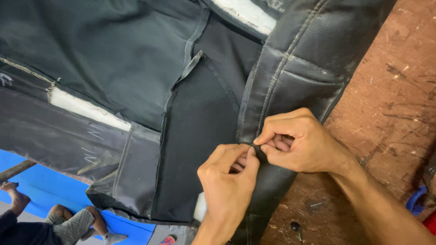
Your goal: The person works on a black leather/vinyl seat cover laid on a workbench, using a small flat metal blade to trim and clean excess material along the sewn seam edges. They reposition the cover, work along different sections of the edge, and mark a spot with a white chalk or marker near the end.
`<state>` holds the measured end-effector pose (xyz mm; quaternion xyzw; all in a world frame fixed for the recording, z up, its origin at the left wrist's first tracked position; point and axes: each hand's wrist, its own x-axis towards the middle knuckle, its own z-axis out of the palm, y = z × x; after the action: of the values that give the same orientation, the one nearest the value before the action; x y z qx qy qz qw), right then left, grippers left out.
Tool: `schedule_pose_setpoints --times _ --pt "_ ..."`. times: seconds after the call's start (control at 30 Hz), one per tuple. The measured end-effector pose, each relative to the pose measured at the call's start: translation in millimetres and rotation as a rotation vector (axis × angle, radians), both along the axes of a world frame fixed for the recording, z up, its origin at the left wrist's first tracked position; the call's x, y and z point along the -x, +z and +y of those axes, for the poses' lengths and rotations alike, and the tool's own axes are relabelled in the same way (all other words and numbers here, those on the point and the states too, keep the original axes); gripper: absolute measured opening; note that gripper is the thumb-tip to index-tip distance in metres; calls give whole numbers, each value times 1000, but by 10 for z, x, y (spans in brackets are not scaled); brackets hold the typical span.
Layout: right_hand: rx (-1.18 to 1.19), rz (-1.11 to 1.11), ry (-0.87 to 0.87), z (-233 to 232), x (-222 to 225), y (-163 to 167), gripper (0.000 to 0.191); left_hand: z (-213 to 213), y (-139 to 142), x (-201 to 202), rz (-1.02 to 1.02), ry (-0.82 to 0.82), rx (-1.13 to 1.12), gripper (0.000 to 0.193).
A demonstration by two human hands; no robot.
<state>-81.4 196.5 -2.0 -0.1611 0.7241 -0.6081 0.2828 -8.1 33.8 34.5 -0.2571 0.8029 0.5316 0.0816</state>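
Both the left hand point(229, 174) and the right hand point(295, 140) pinch one stitched seam of the black leather cover point(299, 50), fingertips nearly touching. The cover lies between them, spread over the reddish wooden bench point(390, 109).

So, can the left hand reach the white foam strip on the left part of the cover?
Probably yes. The left hand now pinches the black cover's seam beside the right hand; the white foam strip lies uncovered with nothing between, though it must let go first.

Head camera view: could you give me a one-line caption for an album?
Both hands, left hand and right hand, pinch a stitched seam of a black leather cover on a worn wooden table.
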Motion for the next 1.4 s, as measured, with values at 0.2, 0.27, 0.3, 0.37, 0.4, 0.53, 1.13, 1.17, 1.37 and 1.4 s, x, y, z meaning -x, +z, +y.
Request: schedule_pose_setpoints --times 0.2,0.27,0.3,0.37,0.4,0.53,1.13,1.17,1.37,1.4 --pt "-11 81 44 -3 21 -33 10 -69 -64 -76 114 -150 46 14" --pt "-11 81 62 -6 25 -38 11 -66 -81 -98 125 -147 62 15" --pt "-12 81 71 -6 25 -40 12 -61 -93 -105 131 -146 69 16" --pt "-13 79 66 -8 27 -48 12 -46 -119 -114 109 -123 66 16" --pt "-11 77 63 -15 23 -54 13 -43 -126 -122 96 -111 67 16" --pt "-52 113 54 -53 -12 -67 10 -46 -164 -128 124 -102 54 17" --pt "-36 139 36 -70 -17 -104 12 -15 -323 -186 261 -26 62 21" --pt "-30 137 37 -65 -13 -100 13 -16 -325 -188 267 -30 65 21" --pt "-19 106 63 -34 27 -78 12 -16 -310 -192 277 -41 45 22" --pt "-14 97 64 -34 33 -78 12 -15 -308 -189 276 -44 39 23"
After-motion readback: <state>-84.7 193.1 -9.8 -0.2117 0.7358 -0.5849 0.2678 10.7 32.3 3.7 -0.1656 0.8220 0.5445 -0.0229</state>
